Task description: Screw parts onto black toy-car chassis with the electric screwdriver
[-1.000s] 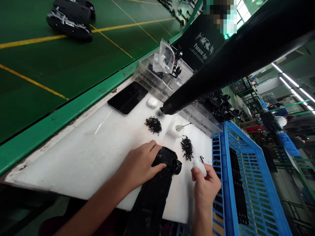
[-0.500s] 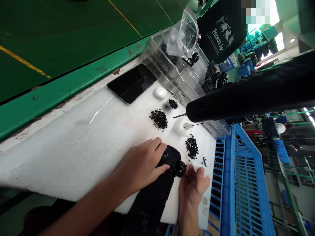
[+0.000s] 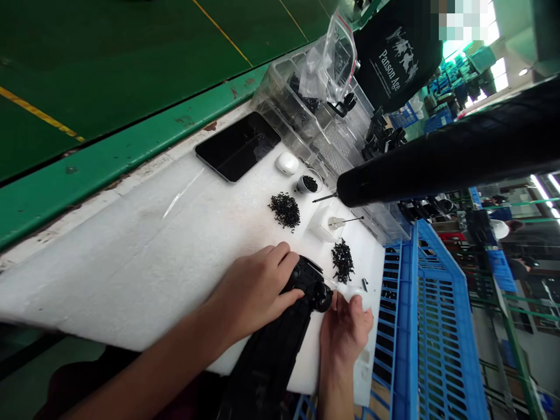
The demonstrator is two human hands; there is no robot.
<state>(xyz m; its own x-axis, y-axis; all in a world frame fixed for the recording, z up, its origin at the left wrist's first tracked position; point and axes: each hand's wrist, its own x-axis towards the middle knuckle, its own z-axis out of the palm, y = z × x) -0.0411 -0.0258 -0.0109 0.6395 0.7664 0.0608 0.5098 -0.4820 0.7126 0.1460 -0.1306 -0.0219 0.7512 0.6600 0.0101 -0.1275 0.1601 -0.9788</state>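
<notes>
Left hand (image 3: 254, 291) clenched on black plastic part (image 3: 301, 280), right hand (image 3: 345, 338) just beside it.
Right fingers (image 3: 355, 308) grasp a white bit (image 3: 350, 295), kind unclear. Part lies on white sheet (image 3: 131, 256); blue crate (image 3: 437, 315) at 3 o'clock, black screws (image 3: 342, 261) at 12, phone (image 3: 237, 146) at 11.

Factory hall — green painted floor (image 3: 131, 64) with yellow lane lines (image 3: 223, 32), green metal racks (image 3: 503, 309) off to the right, blue crates (image 3: 437, 122) and bright windows (image 3: 496, 73) far back — fluorescent strip lights (image 3: 542, 184) overhead.
</notes>
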